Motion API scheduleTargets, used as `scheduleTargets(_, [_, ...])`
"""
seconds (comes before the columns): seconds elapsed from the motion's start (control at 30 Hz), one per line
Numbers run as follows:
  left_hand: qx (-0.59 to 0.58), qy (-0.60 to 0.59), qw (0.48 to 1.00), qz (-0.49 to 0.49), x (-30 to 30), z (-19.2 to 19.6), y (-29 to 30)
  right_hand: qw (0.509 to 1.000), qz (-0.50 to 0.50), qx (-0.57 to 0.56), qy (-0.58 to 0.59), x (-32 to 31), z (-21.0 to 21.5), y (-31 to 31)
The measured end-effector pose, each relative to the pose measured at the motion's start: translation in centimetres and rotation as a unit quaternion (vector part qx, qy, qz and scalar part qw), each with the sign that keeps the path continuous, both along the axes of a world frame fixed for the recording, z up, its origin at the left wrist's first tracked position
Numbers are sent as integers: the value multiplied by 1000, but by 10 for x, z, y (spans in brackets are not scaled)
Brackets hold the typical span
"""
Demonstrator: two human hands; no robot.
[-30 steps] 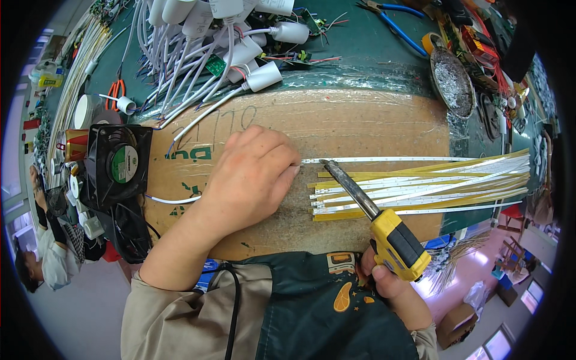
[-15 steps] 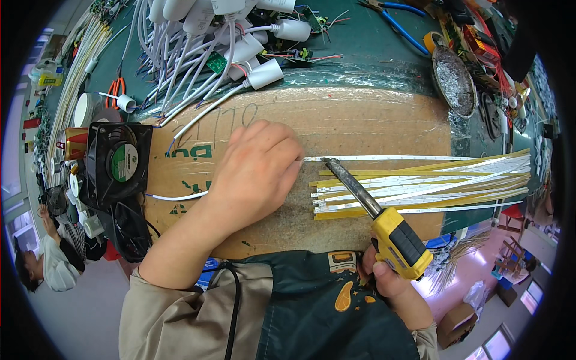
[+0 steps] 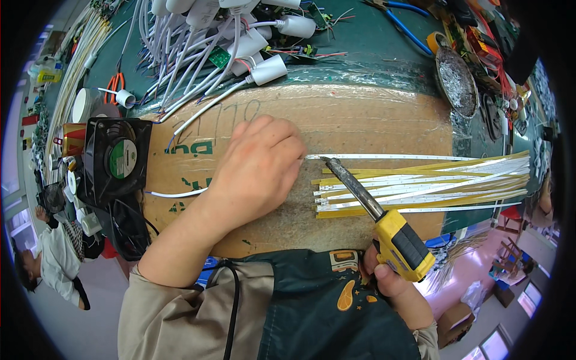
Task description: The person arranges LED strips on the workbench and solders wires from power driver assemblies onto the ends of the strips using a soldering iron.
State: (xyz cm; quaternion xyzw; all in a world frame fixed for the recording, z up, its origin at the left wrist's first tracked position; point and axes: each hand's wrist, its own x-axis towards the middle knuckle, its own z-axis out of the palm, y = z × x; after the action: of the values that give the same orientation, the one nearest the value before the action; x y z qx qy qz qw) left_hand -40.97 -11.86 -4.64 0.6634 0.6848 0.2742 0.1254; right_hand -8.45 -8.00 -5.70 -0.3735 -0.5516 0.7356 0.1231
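Observation:
My left hand [image 3: 261, 165] is closed over the cardboard, its fingertips pinched at the near end of a thin white LED strip [image 3: 390, 157]. What those fingertips hold is hidden. A white cable [image 3: 177, 194] runs beneath my left forearm and out of sight. Wrapped around the yellow handle of a soldering iron [image 3: 402, 245], my right hand [image 3: 387, 277] is low at the right. The iron's dark tip meets the strip, or hovers just over it, right beside my left fingers. More LED strips [image 3: 414, 189], white and yellow-backed, lie in a loose bundle below that strip.
The cardboard sheet [image 3: 360, 120] covers the green table. A black fan [image 3: 122, 157] stands at left. White-capped cables with circuit boards [image 3: 222, 58] heap at the back. Blue-handled pliers [image 3: 402, 27] and a metal dish of silvery scraps [image 3: 457, 81] are back right. A person [image 3: 57, 258] is far left.
The view has shifted slightly. Both my hands and the soldering iron keep nearly the same pose, with the tip still at the strip's end. The person at far left has moved a little.

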Motion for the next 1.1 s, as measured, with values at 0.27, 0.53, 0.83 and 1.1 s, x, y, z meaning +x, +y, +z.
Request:
scheduleTargets(0.27, [-3,-2,1000,4,0,-1,-1,1000,5,-25,-1,-8,2,-4])
scheduleTargets(0.53, [-12,1,1000,8,0,1,-1,999,4,-37,-10,-10,3,-4])
scheduleTargets(0.83, [-13,-1,1000,7,0,1,-2,998,26,-39,-36,-14,4,1])
scheduleTargets(1.1, [-13,-3,1000,5,0,2,-1,996,-8,-50,76,-12,2,1])
